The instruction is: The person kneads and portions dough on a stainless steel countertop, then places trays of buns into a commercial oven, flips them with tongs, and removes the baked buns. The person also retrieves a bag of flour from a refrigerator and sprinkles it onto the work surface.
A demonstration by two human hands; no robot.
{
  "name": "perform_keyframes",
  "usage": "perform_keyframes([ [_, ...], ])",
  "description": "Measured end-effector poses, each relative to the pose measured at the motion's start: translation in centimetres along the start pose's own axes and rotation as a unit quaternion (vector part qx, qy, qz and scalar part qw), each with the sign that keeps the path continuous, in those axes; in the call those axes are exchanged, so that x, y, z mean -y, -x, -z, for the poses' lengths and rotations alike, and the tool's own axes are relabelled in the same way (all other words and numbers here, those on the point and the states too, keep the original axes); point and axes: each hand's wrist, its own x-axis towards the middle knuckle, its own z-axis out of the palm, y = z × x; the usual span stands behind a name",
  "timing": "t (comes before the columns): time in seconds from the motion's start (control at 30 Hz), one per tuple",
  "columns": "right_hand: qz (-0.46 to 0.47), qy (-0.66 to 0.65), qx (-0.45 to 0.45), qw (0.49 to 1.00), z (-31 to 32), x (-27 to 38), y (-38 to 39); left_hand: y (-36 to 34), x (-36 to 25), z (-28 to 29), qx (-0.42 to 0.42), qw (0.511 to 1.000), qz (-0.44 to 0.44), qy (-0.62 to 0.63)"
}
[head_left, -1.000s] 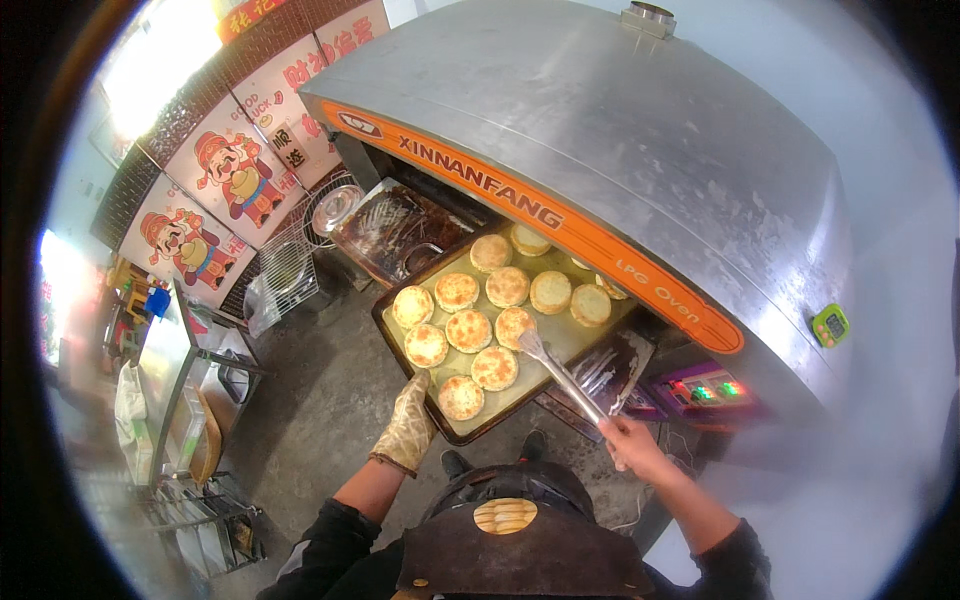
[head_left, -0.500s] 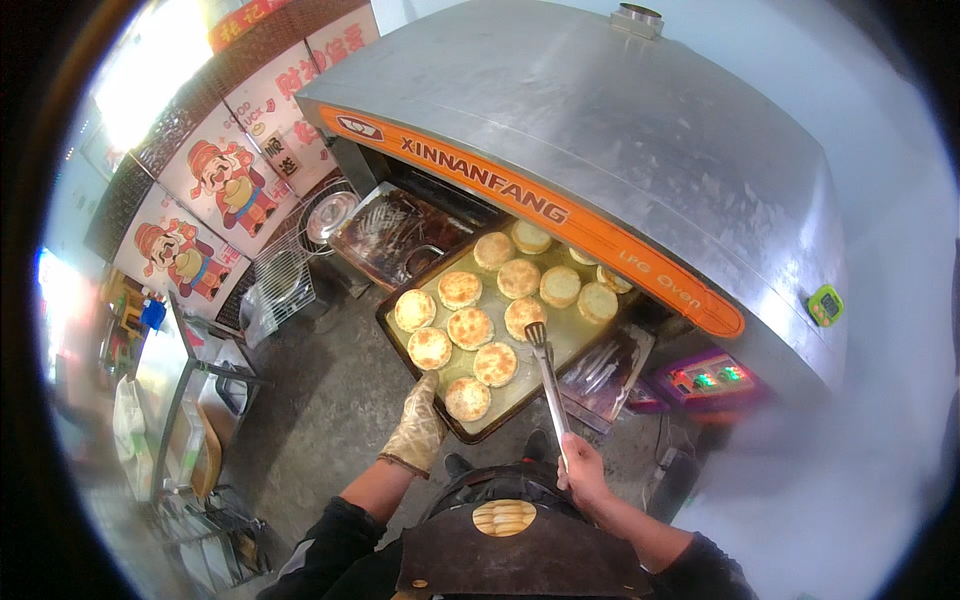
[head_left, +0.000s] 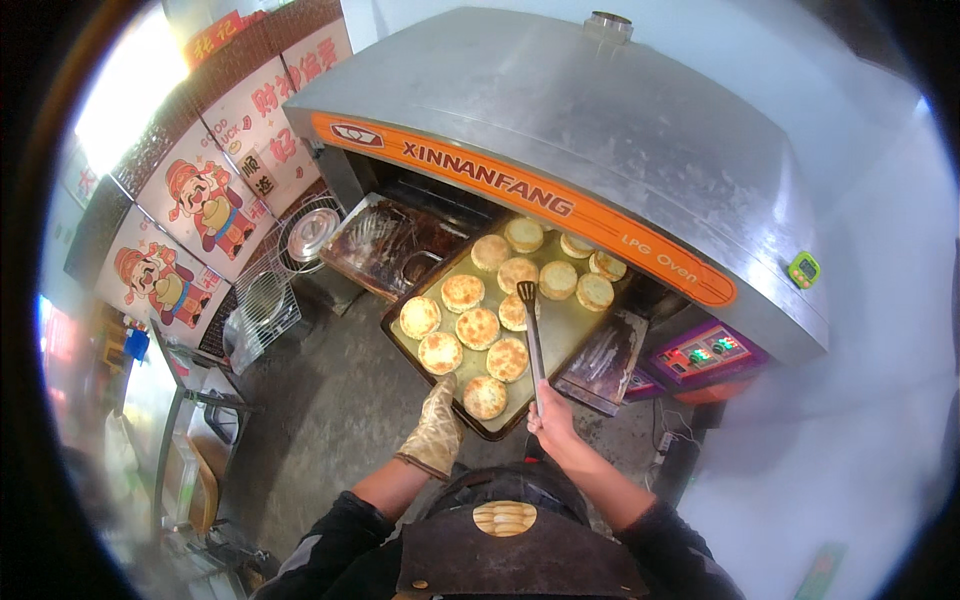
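Note:
My left hand [head_left: 436, 430], in a quilted beige oven mitt, is closed on the near left rim of a large dark-edged baking tray [head_left: 562, 328]. The tray sticks out of the oven mouth at a slant, its far end still inside. Several round flatbreads [head_left: 478, 327] lie on it, the nearer ones browned on top, some farther ones paler. In my right hand [head_left: 553, 416] is a pair of long metal tongs [head_left: 535, 350]. Their dark slotted tip touches or hovers over a flatbread near the tray's middle; I cannot tell which.
The steel oven [head_left: 560, 110] with an orange front band rises ahead. Scorched metal plates flank the tray, one at the left [head_left: 385, 240], one at the right [head_left: 605, 360]. A wire rack [head_left: 265, 300] and a steel table [head_left: 160, 400] stand left. Lit controls [head_left: 700, 352] sit right.
The tongs' tip has moved up and slightly left over the same flatbread, with my right hand shifting left and farther forward. My left hand stays on the tray rim. The view has shifted slightly.

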Motion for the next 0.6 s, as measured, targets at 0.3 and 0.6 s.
perform_keyframes([
  [0.3,0.119,0.101,-0.054,0.986,-4.5,-0.3,-6.4,0.3,-0.6,-0.4,-0.026,0.999,0.028,-0.015],
  [0.6,0.482,0.614,-0.182,0.598,0.8,2.9,-2.2,0.6,-1.5,-0.3,-0.016,0.998,0.062,-0.004],
])
